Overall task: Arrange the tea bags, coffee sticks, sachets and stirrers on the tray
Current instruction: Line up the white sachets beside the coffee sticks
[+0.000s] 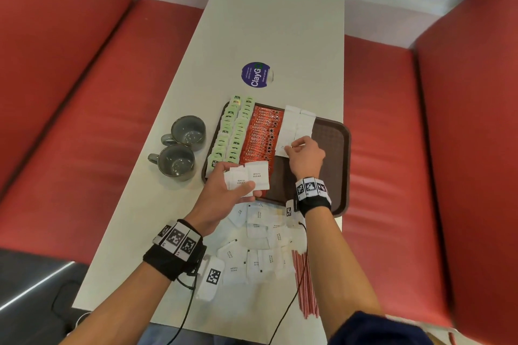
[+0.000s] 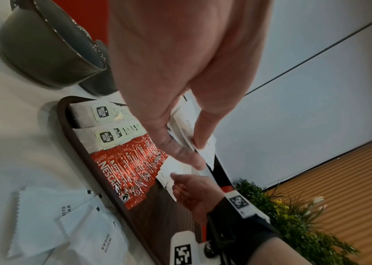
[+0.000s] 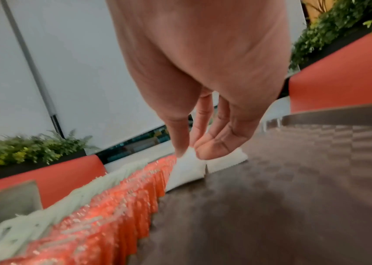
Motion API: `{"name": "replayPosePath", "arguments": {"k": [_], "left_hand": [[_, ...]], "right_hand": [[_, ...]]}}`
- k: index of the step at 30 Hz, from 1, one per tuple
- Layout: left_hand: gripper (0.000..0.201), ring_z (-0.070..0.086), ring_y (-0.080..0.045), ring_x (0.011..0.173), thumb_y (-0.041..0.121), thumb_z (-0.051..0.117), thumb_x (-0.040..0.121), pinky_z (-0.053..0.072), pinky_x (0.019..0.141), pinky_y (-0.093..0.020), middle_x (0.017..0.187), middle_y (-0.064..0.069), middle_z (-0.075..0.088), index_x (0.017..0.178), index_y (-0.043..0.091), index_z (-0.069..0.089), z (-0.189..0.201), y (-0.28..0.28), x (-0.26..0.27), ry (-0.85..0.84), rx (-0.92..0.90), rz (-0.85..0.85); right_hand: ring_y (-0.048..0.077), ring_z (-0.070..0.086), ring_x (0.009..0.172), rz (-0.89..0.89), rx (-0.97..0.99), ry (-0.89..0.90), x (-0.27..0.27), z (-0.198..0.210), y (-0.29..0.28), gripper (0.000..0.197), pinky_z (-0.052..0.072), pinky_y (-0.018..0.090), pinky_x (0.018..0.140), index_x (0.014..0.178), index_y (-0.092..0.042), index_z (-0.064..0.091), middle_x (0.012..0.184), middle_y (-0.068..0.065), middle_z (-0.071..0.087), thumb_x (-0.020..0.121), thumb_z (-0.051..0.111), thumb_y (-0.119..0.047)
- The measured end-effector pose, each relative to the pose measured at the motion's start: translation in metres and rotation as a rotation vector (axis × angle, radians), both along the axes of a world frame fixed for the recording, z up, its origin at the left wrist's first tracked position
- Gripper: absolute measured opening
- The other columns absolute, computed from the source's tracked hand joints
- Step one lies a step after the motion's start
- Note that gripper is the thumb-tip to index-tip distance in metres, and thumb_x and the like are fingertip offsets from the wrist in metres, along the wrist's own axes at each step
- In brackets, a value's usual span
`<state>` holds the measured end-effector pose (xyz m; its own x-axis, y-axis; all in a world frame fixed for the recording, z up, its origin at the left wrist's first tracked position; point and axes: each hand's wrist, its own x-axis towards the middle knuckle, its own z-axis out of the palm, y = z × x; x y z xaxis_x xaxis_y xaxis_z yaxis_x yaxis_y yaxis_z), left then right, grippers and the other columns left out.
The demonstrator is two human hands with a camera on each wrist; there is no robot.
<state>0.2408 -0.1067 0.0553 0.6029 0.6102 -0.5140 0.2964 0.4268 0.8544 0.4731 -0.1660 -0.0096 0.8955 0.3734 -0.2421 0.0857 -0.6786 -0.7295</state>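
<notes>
A brown tray (image 1: 328, 148) holds two columns of green tea bags (image 1: 232, 131), a row of red coffee sticks (image 1: 260, 137) and white sugar sachets (image 1: 297, 123) laid in two columns. My right hand (image 1: 297, 148) pinches a sachet (image 3: 187, 168) between thumb and fingertips, low on the tray beside the coffee sticks (image 3: 112, 215). My left hand (image 1: 238, 185) hovers over the tray's near left corner and grips a small fan of sugar sachets (image 1: 256, 173). More loose sachets (image 1: 260, 238) lie on the table in front of the tray, with red stirrers (image 1: 305, 283) to their right.
Two grey cups (image 1: 187, 130) stand on the table left of the tray. A round blue sticker (image 1: 255, 75) lies beyond the tray. The tray's right part shows bare brown surface. Red benches (image 1: 392, 148) run along both sides of the narrow white table.
</notes>
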Motion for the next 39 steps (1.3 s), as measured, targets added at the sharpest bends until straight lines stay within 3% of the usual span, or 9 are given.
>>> {"name": "replayPosePath", "arguments": {"k": [2,6,11,16,21,27,33,36,39], "left_hand": [[0.053,0.079,-0.012,0.101,0.003,0.078,0.096,0.067,0.089,-0.044,0.129,-0.006,0.069,0.137,0.016,0.047,0.000,0.000,0.002,0.009,0.016,0.002],[0.050,0.081,-0.014,0.095,0.001,0.078,0.096,0.067,0.084,-0.039,0.119,-0.004,0.074,0.134,0.015,0.047,-0.001,-0.001,0.006,0.009,0.040,0.003],[0.051,0.082,-0.028,0.095,0.003,0.080,0.094,0.066,0.086,-0.045,0.118,-0.009,0.078,0.131,0.017,0.048,-0.005,-0.008,0.016,-0.005,0.035,0.017],[0.042,0.080,-0.025,0.103,-0.001,0.066,0.103,0.063,0.095,-0.046,0.116,-0.009,0.081,0.133,0.017,0.044,-0.008,-0.014,0.023,-0.028,0.001,-0.009],[0.037,0.077,-0.026,0.114,-0.009,0.050,0.107,0.060,0.104,-0.047,0.123,-0.012,0.078,0.138,0.010,0.041,-0.011,-0.007,0.013,-0.055,-0.023,-0.069],[0.031,0.076,-0.027,0.118,-0.004,0.055,0.108,0.061,0.103,-0.047,0.127,-0.013,0.077,0.135,0.009,0.044,-0.013,-0.001,0.005,-0.093,-0.058,-0.042],[0.035,0.074,-0.024,0.116,0.000,0.072,0.099,0.066,0.087,-0.035,0.130,-0.011,0.069,0.125,0.012,0.051,-0.010,0.004,0.003,-0.022,-0.016,0.001],[0.040,0.075,-0.024,0.114,0.000,0.078,0.095,0.066,0.086,-0.037,0.129,-0.011,0.069,0.124,0.010,0.052,-0.010,0.007,0.004,-0.006,0.012,0.005],[0.043,0.076,-0.024,0.114,0.003,0.082,0.092,0.067,0.088,-0.041,0.127,-0.010,0.070,0.123,0.011,0.053,-0.010,0.008,0.005,0.010,0.037,0.001]], "right_hand": [[0.003,0.064,0.078,0.051,0.120,-0.006,-0.013,0.014,-0.011,0.019,0.057,0.027,0.081,0.102,-0.018,0.075,0.089,-0.002,0.077,0.102,0.075,-0.036],[0.020,0.077,0.083,0.076,0.367,0.216,-0.049,0.044,-0.045,0.036,0.066,0.036,0.082,0.098,-0.023,0.077,0.086,0.000,0.080,0.104,0.066,-0.057],[0.018,0.077,0.093,0.217,0.412,0.348,-0.077,0.057,-0.071,0.024,0.064,0.039,0.087,0.107,-0.024,0.071,0.097,-0.001,0.082,0.092,0.088,-0.032],[0.024,0.076,0.081,0.092,0.458,0.279,-0.061,0.046,-0.076,0.031,0.064,0.041,0.082,0.102,-0.020,0.066,0.087,0.004,0.080,0.088,0.093,-0.028],[0.020,0.075,0.072,-0.108,0.358,0.122,-0.014,0.018,-0.073,0.028,0.063,0.050,0.091,0.091,-0.022,0.068,0.077,0.001,0.078,0.087,0.094,-0.031],[0.020,0.077,0.077,-0.102,0.144,0.046,0.029,-0.022,-0.051,0.016,0.062,0.045,0.093,0.089,-0.020,0.073,0.077,-0.001,0.078,0.090,0.088,-0.017],[0.030,0.066,0.109,-0.042,-0.009,0.002,0.040,-0.042,-0.035,0.017,0.048,0.033,0.086,0.088,-0.021,0.068,0.079,-0.002,0.071,0.092,0.085,-0.018],[0.022,0.056,0.099,-0.030,-0.065,-0.012,0.037,-0.038,-0.033,0.011,0.038,0.026,0.083,0.098,-0.012,0.070,0.091,0.007,0.073,0.095,0.080,-0.015],[0.019,0.050,0.089,-0.059,-0.091,-0.005,0.035,-0.036,-0.030,0.008,0.040,0.028,0.082,0.099,-0.012,0.069,0.101,0.012,0.074,0.095,0.075,-0.014]]}}
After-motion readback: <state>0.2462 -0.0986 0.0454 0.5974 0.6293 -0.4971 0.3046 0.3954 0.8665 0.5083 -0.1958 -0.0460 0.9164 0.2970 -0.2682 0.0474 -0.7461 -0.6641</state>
